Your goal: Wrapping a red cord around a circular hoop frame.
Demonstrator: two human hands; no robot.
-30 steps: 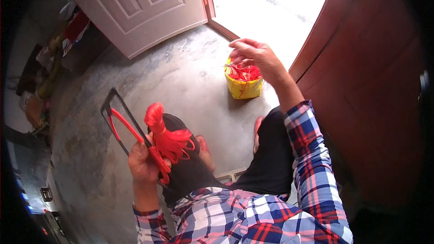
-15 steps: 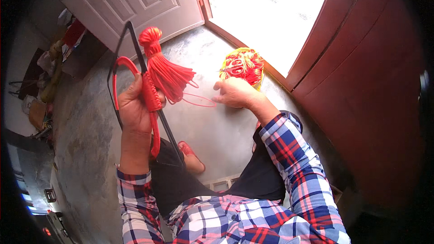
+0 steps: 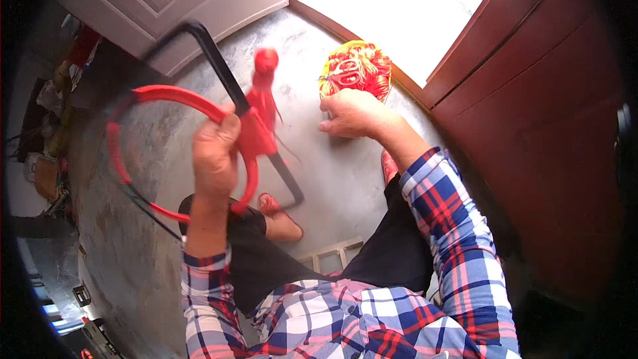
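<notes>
My left hand [image 3: 216, 153] is closed on a red ring [image 3: 114, 139] where it meets a black angular frame [image 3: 220, 63]. Red cord wrapping [image 3: 256, 134] binds ring and frame together. A red cord tassel [image 3: 266, 70], blurred by motion, hangs on the wrapping's right side. My right hand [image 3: 355, 114] has its fingers drawn together at the near side of a yellow-rimmed basket [image 3: 334, 54]; what they hold, if anything, does not show. Scissors with red handles [image 3: 347, 73] lie on the red and yellow cord bundles [image 3: 377, 70] in that basket.
A white panelled door [image 3: 179, 0] stands beyond the basket, beside a bright doorway. On the right is a dark red door panel [image 3: 531, 106]. Assorted items, including a brown box [image 3: 46, 179], line the left wall. Between my feet is a pale wooden frame [image 3: 332, 256].
The ring, frame and tassel have turned in my left hand, showing the ring more face-on, and the tassel swung right. A thin strand stretched toward my right hand before; now its end is blurred.
</notes>
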